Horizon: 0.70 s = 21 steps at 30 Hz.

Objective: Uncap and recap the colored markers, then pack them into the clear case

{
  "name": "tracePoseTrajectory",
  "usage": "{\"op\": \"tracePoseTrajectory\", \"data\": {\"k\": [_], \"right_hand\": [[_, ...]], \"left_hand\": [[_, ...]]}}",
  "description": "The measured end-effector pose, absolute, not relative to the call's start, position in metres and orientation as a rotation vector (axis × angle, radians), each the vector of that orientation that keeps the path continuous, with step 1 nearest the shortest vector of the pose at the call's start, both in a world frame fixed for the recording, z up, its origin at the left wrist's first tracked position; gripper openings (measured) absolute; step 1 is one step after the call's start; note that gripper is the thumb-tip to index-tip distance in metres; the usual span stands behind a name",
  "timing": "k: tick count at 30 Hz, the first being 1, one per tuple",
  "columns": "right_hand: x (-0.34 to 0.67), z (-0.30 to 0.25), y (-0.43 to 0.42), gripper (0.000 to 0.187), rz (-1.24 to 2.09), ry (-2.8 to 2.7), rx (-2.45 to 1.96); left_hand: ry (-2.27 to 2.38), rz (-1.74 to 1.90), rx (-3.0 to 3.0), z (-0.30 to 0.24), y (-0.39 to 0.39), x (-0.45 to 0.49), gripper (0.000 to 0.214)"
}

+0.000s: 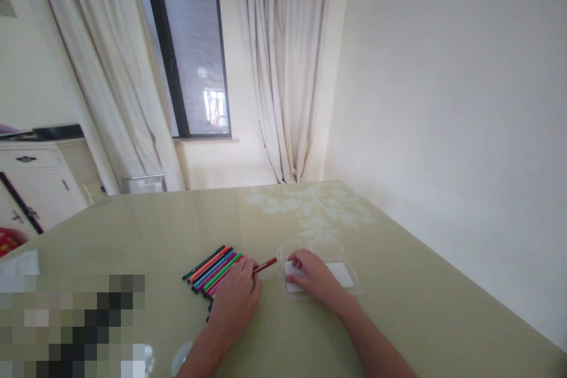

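A row of coloured marker pens [215,269] lies side by side on the table, some partly hidden beneath my left hand [237,289]. From the fingers of that hand a brown marker pen [266,265] sticks out to the right, gripped near the thumb. My right hand [312,274] rests over a clear plastic case [349,254] with a white card [340,274] in it. Its thumb and curled fingers are apart, with nothing visible between them. The palm hides part of the card.
The greenish table [425,307] has a pale floral pattern and meets the wall on the right. At the lower left a pixelated patch covers part of the view. Small clear or white objects [181,357] lie near my left forearm. A white cabinet [48,171] stands at the left.
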State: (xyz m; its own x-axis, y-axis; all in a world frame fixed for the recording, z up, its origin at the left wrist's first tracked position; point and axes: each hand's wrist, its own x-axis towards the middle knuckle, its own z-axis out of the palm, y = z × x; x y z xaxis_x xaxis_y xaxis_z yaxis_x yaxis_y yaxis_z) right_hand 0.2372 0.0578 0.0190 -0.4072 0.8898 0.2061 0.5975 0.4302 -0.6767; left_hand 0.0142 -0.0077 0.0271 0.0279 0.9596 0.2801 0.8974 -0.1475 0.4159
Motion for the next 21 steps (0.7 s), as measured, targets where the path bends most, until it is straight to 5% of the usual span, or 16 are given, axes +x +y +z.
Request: {"op": "tracePoseTrajectory", "data": {"k": [5,11,15,21], "right_hand": [[0.277,0.011,0.076,0.025,0.468,-2.207,-1.472],[0.327,0.003,0.092,0.047,0.287,-2.112,-1.640],[0.312,0.021,0.083,0.038,0.232,-1.966,-1.548],[0.228,0.047,0.041,0.017,0.915,-1.974,-0.920]], "left_hand": [[2.116,0.601,2.122,0.028,-0.005,0.004,0.021],[2.015,0.748,2.198,0.030,-0.003,0.004,0.028],[1.910,0.811,2.194,0.023,-0.001,0.006,0.027],[1.737,0.721,2.231,0.018,-0.004,0.024,0.028]]}}
